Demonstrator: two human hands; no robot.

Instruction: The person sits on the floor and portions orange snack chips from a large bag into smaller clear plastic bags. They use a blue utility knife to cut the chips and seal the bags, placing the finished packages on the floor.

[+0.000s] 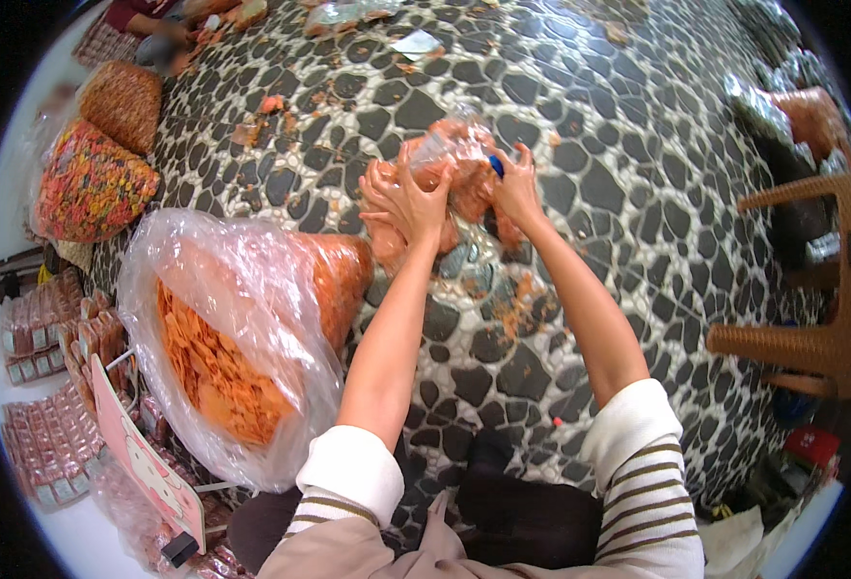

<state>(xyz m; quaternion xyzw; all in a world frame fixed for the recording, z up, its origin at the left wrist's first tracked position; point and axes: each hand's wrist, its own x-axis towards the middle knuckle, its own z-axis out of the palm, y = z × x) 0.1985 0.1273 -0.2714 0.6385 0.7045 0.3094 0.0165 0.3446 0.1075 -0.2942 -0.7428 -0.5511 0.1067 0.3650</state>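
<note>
My left hand (413, 200) has its fingers spread over several clear plastic bags of orange chips (469, 188) on the floor in front of me. Its thumb points toward the bag at the middle. On the other side, my right hand (518, 193) is closed round a small blue object (496, 166), mostly hidden by the fingers; its kind I cannot make out. That hand touches the right side of the bag. By my left forearm stands a large open plastic sack (295, 338) with loose flat orange chips inside.
Crumbs (522, 309) lie on the stone-patterned floor. At left are a sack of colourful snacks (93, 183), a brown-filled sack (122, 108), stacked small packs (49, 434) and a pink folding table (141, 449). A brown plastic chair (792, 340) stands right. Another person (146, 19) sits far left.
</note>
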